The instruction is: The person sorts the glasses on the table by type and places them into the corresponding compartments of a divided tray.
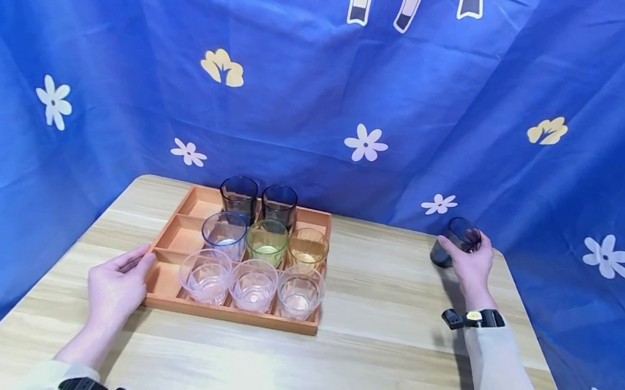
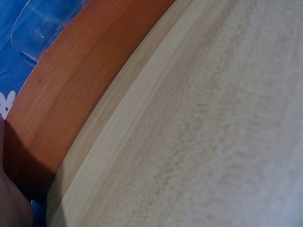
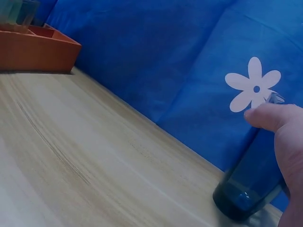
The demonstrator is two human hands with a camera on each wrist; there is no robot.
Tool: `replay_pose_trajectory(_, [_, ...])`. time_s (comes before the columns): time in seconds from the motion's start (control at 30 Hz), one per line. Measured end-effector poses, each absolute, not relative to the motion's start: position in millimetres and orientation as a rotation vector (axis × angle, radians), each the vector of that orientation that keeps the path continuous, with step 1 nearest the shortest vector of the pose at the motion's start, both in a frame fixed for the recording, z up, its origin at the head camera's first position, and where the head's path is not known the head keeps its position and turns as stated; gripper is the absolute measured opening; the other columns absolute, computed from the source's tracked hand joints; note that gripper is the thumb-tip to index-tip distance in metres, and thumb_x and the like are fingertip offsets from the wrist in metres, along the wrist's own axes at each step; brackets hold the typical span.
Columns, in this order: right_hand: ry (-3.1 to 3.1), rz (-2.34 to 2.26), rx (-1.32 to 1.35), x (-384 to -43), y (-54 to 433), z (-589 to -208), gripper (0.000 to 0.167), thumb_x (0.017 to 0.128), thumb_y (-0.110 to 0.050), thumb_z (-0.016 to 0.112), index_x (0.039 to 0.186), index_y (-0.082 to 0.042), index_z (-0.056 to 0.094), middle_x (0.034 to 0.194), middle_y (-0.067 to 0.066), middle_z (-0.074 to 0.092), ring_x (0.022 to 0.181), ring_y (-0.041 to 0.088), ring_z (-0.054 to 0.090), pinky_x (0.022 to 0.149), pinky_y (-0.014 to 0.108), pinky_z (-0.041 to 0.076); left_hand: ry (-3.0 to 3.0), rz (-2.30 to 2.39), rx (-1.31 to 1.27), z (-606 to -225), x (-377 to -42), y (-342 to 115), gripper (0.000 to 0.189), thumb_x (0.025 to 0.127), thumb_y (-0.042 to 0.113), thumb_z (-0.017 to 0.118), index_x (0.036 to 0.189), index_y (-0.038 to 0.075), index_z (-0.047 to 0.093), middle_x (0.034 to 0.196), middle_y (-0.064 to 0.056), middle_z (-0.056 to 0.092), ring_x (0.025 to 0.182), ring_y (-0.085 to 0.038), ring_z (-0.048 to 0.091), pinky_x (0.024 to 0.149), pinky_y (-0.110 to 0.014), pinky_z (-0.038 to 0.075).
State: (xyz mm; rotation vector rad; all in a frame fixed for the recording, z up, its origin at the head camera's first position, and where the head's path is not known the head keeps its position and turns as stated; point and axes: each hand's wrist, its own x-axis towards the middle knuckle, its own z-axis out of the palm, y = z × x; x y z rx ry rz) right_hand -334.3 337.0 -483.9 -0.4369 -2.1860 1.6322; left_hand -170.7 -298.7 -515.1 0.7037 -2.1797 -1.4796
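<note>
At the right back of the table, my right hand point(image 1: 472, 265) grips a dark tinted glass point(image 1: 441, 255), thumb on its near side. In the right wrist view the glass point(image 3: 246, 187) leans a little, its base at or just above the tabletop; I cannot tell which. My left hand point(image 1: 118, 282) pinches the left wall of a divided wooden tray point(image 1: 235, 316). Two dark glasses point(image 1: 239, 193) stand in the tray's back row. The middle row has a blue-rimmed glass point(image 1: 223, 236), a green glass point(image 1: 266, 241) and an amber glass point(image 1: 308, 249). Three clear glasses point(image 1: 253, 288) fill front compartments.
The tray's left column and back right compartment point(image 1: 312, 219) show bare wood. A pale wooden table point(image 1: 382, 293) lies under everything. Blue cloth point(image 1: 301, 91) with printed flowers hangs behind and at both sides, close to the table's edges.
</note>
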Motion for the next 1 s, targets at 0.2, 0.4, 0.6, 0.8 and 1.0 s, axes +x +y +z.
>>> replay_pose_trajectory(0.2, [-2.218, 1.565, -0.411, -335, 339, -484, 0.093, 0.082, -0.027, 0.094, 0.155, -0.001, 0.043, 0.151, 0.016, 0.052, 0.140, 0.025, 0.048, 0.118, 0.037, 0.041, -2.173, -1.470, 0.667, -514, -173, -298, 0.033, 0.101, 0.021, 0.074, 0.128, 0.002, 0.076, 0.118, -0.011, 0.075, 0.091, 0.011, 0.066, 0.075, -0.005, 0.052])
replay_pose_trajectory(0.4, [-2.259, 1.495, -0.375, -336, 339, -483, 0.085, 0.082, -0.030, 0.094, 0.149, 0.000, 0.050, 0.144, 0.015, 0.057, 0.133, 0.026, 0.053, 0.112, 0.037, 0.045, -2.185, -1.463, 0.680, -515, -172, -298, 0.034, 0.101, 0.022, 0.074, 0.129, 0.003, 0.075, 0.119, -0.013, 0.074, 0.090, 0.011, 0.066, 0.075, -0.006, 0.052])
replay_pose_trajectory(0.6, [-2.221, 1.508, -0.268, -337, 331, -472, 0.076, 0.078, -0.026, 0.097, 0.139, 0.000, 0.059, 0.128, 0.012, 0.064, 0.119, 0.020, 0.060, 0.100, 0.027, 0.050, -2.177, -1.479, 0.685, -516, -170, -299, 0.034, 0.101, 0.021, 0.074, 0.129, 0.002, 0.075, 0.120, -0.013, 0.073, 0.090, 0.012, 0.065, 0.074, -0.006, 0.053])
replay_pose_trajectory(0.8, [-2.185, 1.579, -0.225, -337, 310, -450, 0.073, 0.078, -0.022, 0.097, 0.138, -0.002, 0.062, 0.129, 0.014, 0.067, 0.114, 0.015, 0.064, 0.097, 0.022, 0.053, -2.189, -1.456, 0.679, -515, -169, -300, 0.033, 0.101, 0.021, 0.074, 0.129, 0.003, 0.076, 0.120, -0.013, 0.073, 0.091, 0.012, 0.065, 0.074, -0.005, 0.051])
replay_pose_trajectory(1.0, [-2.190, 1.574, -0.200, -336, 290, -435, 0.075, 0.077, -0.021, 0.098, 0.140, -0.003, 0.062, 0.133, 0.017, 0.068, 0.112, 0.014, 0.066, 0.094, 0.020, 0.054, -2.195, -1.460, 0.662, -514, -170, -299, 0.033, 0.101, 0.022, 0.073, 0.129, 0.003, 0.075, 0.119, -0.012, 0.074, 0.091, 0.011, 0.066, 0.074, -0.005, 0.051])
